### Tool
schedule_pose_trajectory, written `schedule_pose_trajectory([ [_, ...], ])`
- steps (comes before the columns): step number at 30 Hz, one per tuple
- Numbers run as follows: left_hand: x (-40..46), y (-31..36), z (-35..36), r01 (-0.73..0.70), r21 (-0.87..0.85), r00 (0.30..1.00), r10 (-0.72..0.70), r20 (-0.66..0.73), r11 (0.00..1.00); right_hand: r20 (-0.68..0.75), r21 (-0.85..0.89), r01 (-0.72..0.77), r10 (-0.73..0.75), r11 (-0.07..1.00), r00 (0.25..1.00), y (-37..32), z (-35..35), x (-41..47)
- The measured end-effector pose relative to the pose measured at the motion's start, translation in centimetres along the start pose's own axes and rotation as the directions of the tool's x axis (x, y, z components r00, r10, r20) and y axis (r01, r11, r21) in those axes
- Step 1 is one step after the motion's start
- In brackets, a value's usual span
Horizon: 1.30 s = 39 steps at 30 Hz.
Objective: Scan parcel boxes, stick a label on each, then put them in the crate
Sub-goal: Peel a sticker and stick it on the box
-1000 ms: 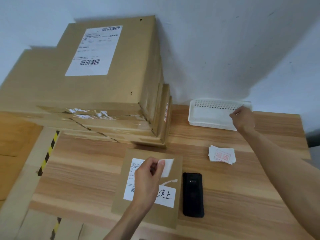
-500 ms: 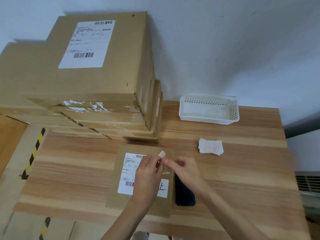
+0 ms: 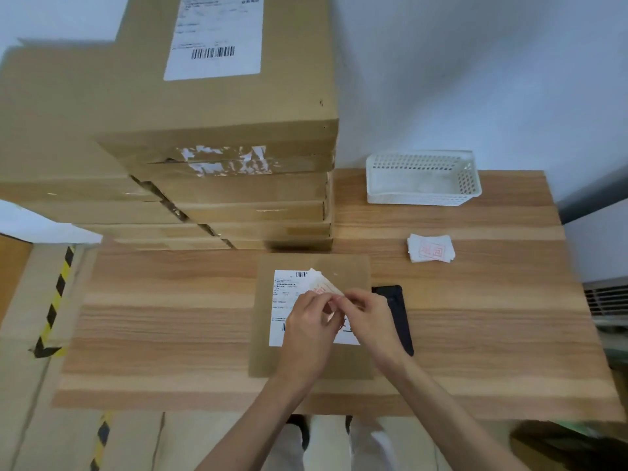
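A flat brown parcel box (image 3: 353, 270) lies on the wooden table (image 3: 170, 317) in front of me, with a white shipping label (image 3: 282, 300) on its top. Above it, my left hand (image 3: 311, 334) and my right hand (image 3: 368, 321) meet and both pinch a small white label (image 3: 323, 283) with red print. The label tilts up to the left over the shipping label. A black handheld scanner (image 3: 396, 314) lies just right of the parcel, partly hidden by my right hand.
A tall stack of brown parcel boxes (image 3: 221, 130) fills the back left of the table. A white perforated basket (image 3: 423, 178) stands at the back right against the wall. A small pile of red-printed labels (image 3: 431, 249) lies in front of it.
My right hand left the basket and came to the label in my left hand. Both hands now pinch it over the parcel. The view has tilted closer.
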<state>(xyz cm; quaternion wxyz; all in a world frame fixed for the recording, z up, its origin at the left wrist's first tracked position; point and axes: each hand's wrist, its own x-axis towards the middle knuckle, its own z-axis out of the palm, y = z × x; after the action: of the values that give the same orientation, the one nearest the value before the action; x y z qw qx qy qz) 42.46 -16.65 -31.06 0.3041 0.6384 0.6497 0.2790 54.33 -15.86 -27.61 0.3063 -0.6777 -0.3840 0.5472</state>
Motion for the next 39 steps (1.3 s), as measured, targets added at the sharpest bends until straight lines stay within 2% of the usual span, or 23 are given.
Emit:
schedule_pose_trajectory([
  [3,-0.4,-1.1,-2.0,-0.017,-0.044,0.992,0.022,0.127,0.999,-0.062,-0.057,-0.016,0.012,0.998,0.998,0.9,1.4,0.1],
  [5,-0.2,-2.1,-3.7,0.012,-0.096,0.989,0.003,0.150,0.995,-0.098,-0.135,-0.023,0.010,0.991,0.995,1.2,2.1,0.2],
  [10,1.6,-4.8,-7.4,0.278,-0.190,0.960,-0.262,0.101,0.942,-0.129,-0.212,-0.037,0.009,0.977,0.992,1.0,2.9,0.1],
  [15,1.5,-6.5,-8.8,0.407,-0.291,0.902,-0.332,0.275,0.866,-0.115,-0.154,-0.005,-0.013,0.988,0.993,0.2,3.8,-0.9],
  [21,-1.0,-8.5,-8.5,0.486,-0.339,0.857,-0.365,0.362,0.805,-0.155,-0.076,-0.071,0.058,0.995,0.986,2.9,4.9,-2.2],
  [26,-4.0,-9.6,-7.8,0.474,-0.292,0.854,-0.352,0.383,0.831,-0.186,-0.140,-0.138,0.111,0.980,0.976,6.2,5.6,-3.8],
  [28,-5.0,-10.2,-7.3,0.451,-0.199,0.854,-0.355,0.381,0.870,-0.207,-0.170,-0.158,0.122,0.973,0.971,7.4,5.9,-4.5],
  [32,-6.3,-11.4,-6.1,0.295,0.036,0.896,-0.289,0.338,0.955,-0.209,-0.285,-0.159,0.101,0.945,0.973,10.3,6.5,-4.7],
  [36,-6.2,-12.4,-4.4,0.220,0.177,0.928,-0.262,0.265,0.959,-0.235,-0.373,-0.138,0.051,0.918,0.971,11.6,7.4,-3.8],
  [39,-6.1,-12.7,-3.7,0.135,0.246,0.960,-0.189,0.208,0.960,-0.268,-0.478,-0.108,-0.028,0.872,0.963,12.1,8.0,-3.0],
])
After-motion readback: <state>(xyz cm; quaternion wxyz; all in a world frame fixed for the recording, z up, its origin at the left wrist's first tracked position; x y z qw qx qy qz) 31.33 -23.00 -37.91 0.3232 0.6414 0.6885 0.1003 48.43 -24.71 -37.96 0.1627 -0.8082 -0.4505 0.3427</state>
